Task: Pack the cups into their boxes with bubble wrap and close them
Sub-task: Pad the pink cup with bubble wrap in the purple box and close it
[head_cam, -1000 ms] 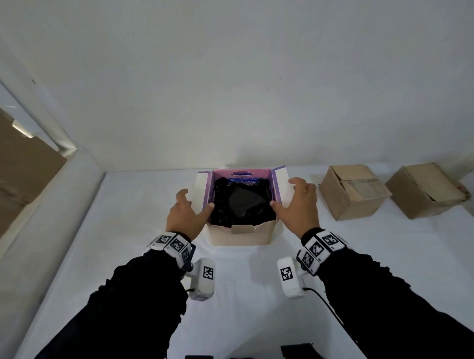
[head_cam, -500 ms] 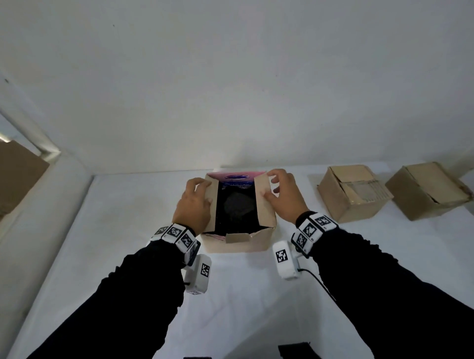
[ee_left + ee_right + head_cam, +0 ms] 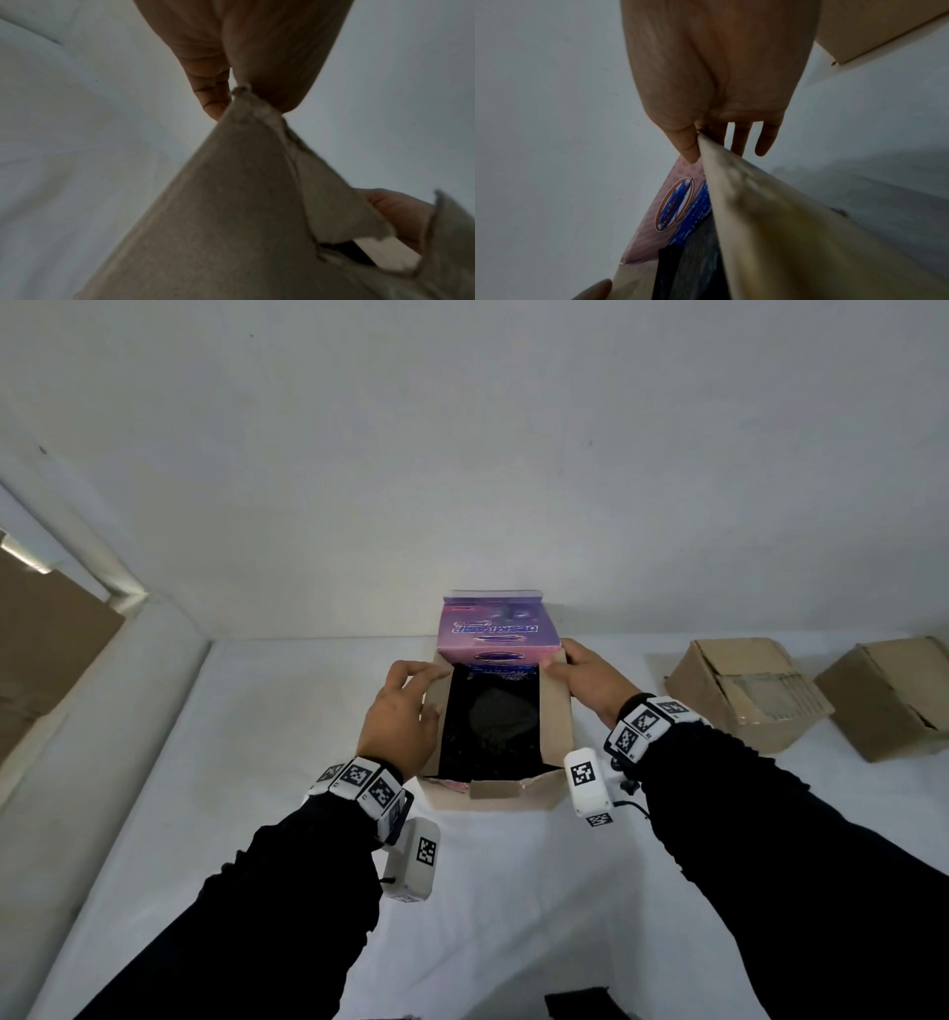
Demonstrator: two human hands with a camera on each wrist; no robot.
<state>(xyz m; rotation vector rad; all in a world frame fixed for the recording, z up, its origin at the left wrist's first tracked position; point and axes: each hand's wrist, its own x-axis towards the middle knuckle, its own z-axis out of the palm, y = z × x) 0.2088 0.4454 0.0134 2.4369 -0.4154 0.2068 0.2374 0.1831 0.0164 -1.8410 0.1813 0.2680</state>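
A cardboard box stands open in the middle of the white table. Inside it lies a dark wrapped bundle; the cup itself is hidden. The purple printed far flap stands upright. My left hand grips the left side flap, whose corner sits between thumb and fingers in the left wrist view. My right hand pinches the far corner of the right side flap. The right wrist view shows the thumb on one face of that flap. Both side flaps lean inward over the opening.
Two brown cardboard boxes sit shut at the right of the table. A white wall rises just behind the box. A brown cardboard sheet leans at the far left. A dark object shows at the bottom edge.
The side flaps, spread outward a second ago, are now folded inward. Both hands have slid up to the flaps' far corners. The purple far flap now stands up higher.
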